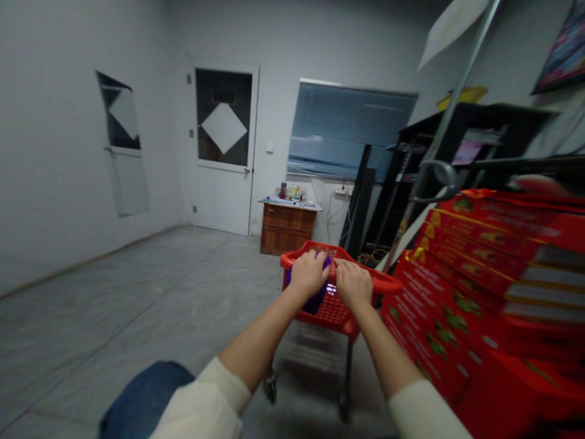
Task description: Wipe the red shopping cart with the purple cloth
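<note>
A red plastic shopping cart [336, 313] on metal legs with casters stands in front of me. My left hand [311, 272] is closed over a purple cloth-like item [315, 302] at the cart's near rim; the purple shows on both sides of the hand and hangs below it. Just to its right, my right hand [353, 281] has its fingers curled over the red rim. Both fists sit close together, and the fingertips are partly hidden. Little of the basket's inside can be seen.
Stacked red boxes [484, 292] rise close on the right, beside a slanted metal pole [461, 79] and a black shelf [493, 122]. Ahead stand a wooden cabinet [287, 228] with bottles on top and a white door [223, 195]. Grey concrete floor [137, 292] stretches left.
</note>
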Tool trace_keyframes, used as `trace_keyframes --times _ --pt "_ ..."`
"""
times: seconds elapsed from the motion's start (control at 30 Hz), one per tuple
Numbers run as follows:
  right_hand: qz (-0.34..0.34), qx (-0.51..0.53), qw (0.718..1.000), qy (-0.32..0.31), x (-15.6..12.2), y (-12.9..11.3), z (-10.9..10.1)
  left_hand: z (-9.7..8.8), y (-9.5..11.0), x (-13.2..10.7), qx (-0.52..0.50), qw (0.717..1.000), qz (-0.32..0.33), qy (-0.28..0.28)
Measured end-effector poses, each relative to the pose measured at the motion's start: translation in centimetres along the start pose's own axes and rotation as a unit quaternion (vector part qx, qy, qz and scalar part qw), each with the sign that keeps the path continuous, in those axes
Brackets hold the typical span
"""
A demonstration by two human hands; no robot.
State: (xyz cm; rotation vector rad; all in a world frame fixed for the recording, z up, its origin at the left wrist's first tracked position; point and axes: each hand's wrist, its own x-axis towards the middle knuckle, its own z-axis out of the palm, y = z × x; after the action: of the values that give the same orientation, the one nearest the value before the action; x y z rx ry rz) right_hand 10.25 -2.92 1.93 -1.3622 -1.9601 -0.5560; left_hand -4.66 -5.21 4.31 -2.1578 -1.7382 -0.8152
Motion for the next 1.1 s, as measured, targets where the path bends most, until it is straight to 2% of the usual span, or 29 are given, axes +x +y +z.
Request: trace_keyframes --times 0.1,0.2,0.27,0.33,0.4,0.53,0.6,0.67,0.73,0.83,0.9,1.0,1.1 --pt "-0.053 -0.004 0.999 -0.003 -0.7 2.6 -1.1 -0.7 -2.6 -0.2 0.013 1.0 0.005 -0.016" --pt "-0.008 -0.053 0.998 0.033 -1.9 5.6 -1.7 -1.2 -5.0 -0.3 0.026 0.999 -0.021 -0.022" --pt "0.009 -0.073 0.997 0.026 -2.7 6.5 -1.7 -1.2 -5.5 -0.3 0.027 0.998 -0.047 -0.007" --pt "0.027 -0.077 0.996 0.021 -3.1 6.2 -1.4 -0.7 -4.8 -0.2 0.02 0.997 -0.07 0.02" --pt "0.044 -0.07 0.996 0.025 -3.1 5.1 -1.1 -0.1 -3.0 -0.1 0.009 0.996 -0.073 0.043" --pt "0.044 -0.047 0.997 0.031 -2.8 3.0 -0.8 1.0 1.5 0.1 -0.004 0.999 0.002 0.054" --pt "0.045 -0.04 0.998 0.032 -2.7 2.7 -0.9 1.0 2.6 0.2 -0.01 0.998 0.043 0.045" --pt "0.045 -0.034 0.998 0.03 -2.7 2.7 -1.1 0.8 2.1 0.4 -0.018 0.997 0.067 0.03" --pt "0.042 -0.028 0.998 0.026 -2.8 2.9 -1.2 0.4 0.2 0.6 -0.023 0.998 0.06 0.014" --pt "0.045 -0.023 0.998 0.03 -2.9 3.1 -1.1 0.0 -3.3 0.7 -0.029 1.0 -0.005 0.01" --pt "0.048 -0.02 0.998 0.036 -2.9 3.1 -0.9 0.1 -4.6 0.7 -0.032 0.999 -0.038 0.02" --pt "0.051 -0.016 0.998 0.043 -2.8 2.9 -0.5 0.7 -3.7 0.4 -0.025 0.998 -0.036 0.043" --pt "0.049 -0.018 0.998 0.038 -2.8 3.0 -0.5 1.5 -0.3 0.1 -0.025 0.998 0.028 0.06"
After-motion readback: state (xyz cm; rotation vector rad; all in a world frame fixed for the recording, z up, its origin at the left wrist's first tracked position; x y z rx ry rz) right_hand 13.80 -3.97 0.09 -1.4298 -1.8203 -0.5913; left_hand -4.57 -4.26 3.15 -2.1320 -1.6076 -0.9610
